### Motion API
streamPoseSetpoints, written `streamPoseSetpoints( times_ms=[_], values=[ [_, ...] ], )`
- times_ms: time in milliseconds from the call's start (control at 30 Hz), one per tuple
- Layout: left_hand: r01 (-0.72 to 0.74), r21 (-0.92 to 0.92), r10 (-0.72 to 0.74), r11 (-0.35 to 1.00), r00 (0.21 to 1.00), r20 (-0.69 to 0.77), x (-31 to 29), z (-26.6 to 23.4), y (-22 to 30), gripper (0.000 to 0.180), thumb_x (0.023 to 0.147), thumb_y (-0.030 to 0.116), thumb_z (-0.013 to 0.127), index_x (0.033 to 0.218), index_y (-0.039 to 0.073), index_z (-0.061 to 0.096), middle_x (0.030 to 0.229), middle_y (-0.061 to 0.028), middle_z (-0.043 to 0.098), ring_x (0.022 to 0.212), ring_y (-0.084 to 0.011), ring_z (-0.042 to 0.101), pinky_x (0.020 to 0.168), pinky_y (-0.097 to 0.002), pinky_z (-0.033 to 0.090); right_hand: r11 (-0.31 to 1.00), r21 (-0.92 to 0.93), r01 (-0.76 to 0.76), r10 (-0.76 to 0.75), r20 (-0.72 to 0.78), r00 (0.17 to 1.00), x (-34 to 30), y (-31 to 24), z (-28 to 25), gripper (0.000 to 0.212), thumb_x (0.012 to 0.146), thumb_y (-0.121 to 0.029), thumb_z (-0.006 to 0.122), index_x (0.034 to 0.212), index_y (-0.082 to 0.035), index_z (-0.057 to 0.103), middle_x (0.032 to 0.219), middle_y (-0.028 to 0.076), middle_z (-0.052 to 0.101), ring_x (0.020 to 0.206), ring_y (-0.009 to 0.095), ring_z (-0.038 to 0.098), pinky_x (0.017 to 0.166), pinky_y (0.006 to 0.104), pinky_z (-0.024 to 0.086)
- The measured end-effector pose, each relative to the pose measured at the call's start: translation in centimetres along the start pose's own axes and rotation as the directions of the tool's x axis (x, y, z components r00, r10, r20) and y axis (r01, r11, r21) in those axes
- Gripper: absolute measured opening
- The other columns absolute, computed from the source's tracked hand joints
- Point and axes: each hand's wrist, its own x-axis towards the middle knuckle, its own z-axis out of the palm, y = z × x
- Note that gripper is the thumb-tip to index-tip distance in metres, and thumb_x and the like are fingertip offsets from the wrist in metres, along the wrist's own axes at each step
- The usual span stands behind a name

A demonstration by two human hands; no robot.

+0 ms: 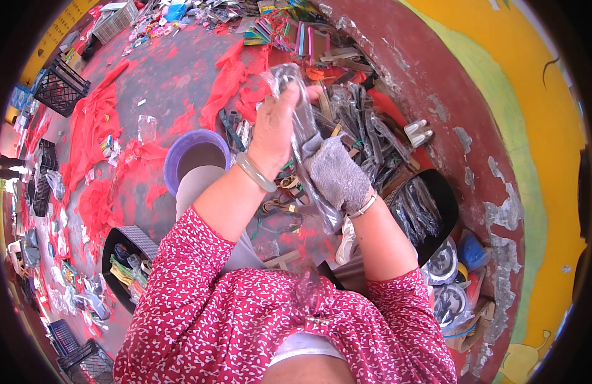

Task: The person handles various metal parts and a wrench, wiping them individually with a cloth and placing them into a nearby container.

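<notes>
My bare left hand [275, 125], with a pale bangle at the wrist, is closed around the upper part of a long narrow item in clear plastic wrapping [303, 125]. What lies inside the wrapping is hard to make out. My right hand [338, 173], in a grey knitted glove, grips the same item lower down, and the plastic runs on below it. Just beyond my hands is a heap of dark, plastic-wrapped strips [376, 131]. Similar wrapped pieces fill a black bin [444, 208] by my right forearm.
A purple bucket [175, 160] stands left of my hands, by my knee. Another dark basket [111, 269] holds mixed goods. Red cloth [91, 144] and loose items litter the floor. Wrapped wheels [443, 262] lie beside the red and yellow wall [494, 160]; a black crate [62, 86] stands far left.
</notes>
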Motion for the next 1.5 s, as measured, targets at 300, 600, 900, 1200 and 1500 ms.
streamPoseSetpoints(
  times_ms=[300,600,900,1200,1500],
  values=[
    [-0.174,-0.138,0.152,0.975,0.976,-0.156,2.2,-2.5,2.6,0.037,0.089,0.034,0.052,0.093,-0.001,0.062,0.098,-0.0139,0.064,0.087,-0.0164,0.057,0.08,-0.0291,0.044,0.98,0.136,0.146,-0.116,-0.205,0.972,-1.1,-0.9,0.7,0.022,0.068,-0.016,0.057,0.077,0.004,0.057,0.061,0.011,0.054,0.059,0.027,0.058,0.056,0.0387,0.043],
    [-0.033,-0.321,-0.044,0.947,0.973,-0.229,3.6,-4.3,3.0,0.042,0.087,0.042,0.055,0.094,0.001,0.057,0.096,-0.0155,0.062,0.093,-0.0264,0.059,0.079,-0.0383,0.048,0.999,-0.033,0.003,-0.013,-0.321,0.947,-1.3,-1.4,0.2,0.011,0.062,-0.016,0.059,0.06,-0.006,0.056,0.059,0.01,0.051,0.06,0.029,0.054,0.05,0.0376,0.042],
    [0.214,-0.415,-0.258,0.884,0.965,-0.052,0.3,-1.8,-2.4,0.034,0.088,0.037,0.055,0.095,0.004,0.051,0.097,-0.0189,0.06,0.091,-0.0297,0.06,0.082,-0.0432,0.049,0.828,-0.083,-0.554,0.524,-0.234,0.819,-0.3,-1.0,1.2,0.015,0.07,-0.018,0.058,0.074,-0.004,0.055,0.06,0.01,0.053,0.058,0.026,0.056,0.052,0.0379,0.042],
    [0.034,-0.461,-0.117,0.887,0.981,-0.153,1.1,-1.3,-1.6,0.025,0.095,0.02,0.041,0.092,-0.003,0.05,0.094,-0.0259,0.058,0.084,-0.0303,0.059,0.077,-0.0386,0.051,0.925,0.185,-0.333,0.373,-0.268,0.888,0.8,-1.3,0.6,0.012,0.071,-0.013,0.059,0.074,-0.001,0.057,0.066,0.016,0.056,0.062,0.03,0.059,0.056,0.039,0.045],
    [0.003,-0.443,-0.11,0.897,0.97,-0.217,1.5,-1.3,-1.2,0.026,0.095,0.018,0.04,0.095,-0.007,0.047,0.093,-0.0258,0.057,0.081,-0.0297,0.06,0.075,-0.0369,0.052,0.88,-0.013,-0.475,0.454,-0.271,0.849,1.1,-1.9,-0.8,0.008,0.067,-0.012,0.058,0.07,-0.004,0.056,0.059,0.011,0.055,0.059,0.029,0.058,0.054,0.0372,0.045]
  ],
)
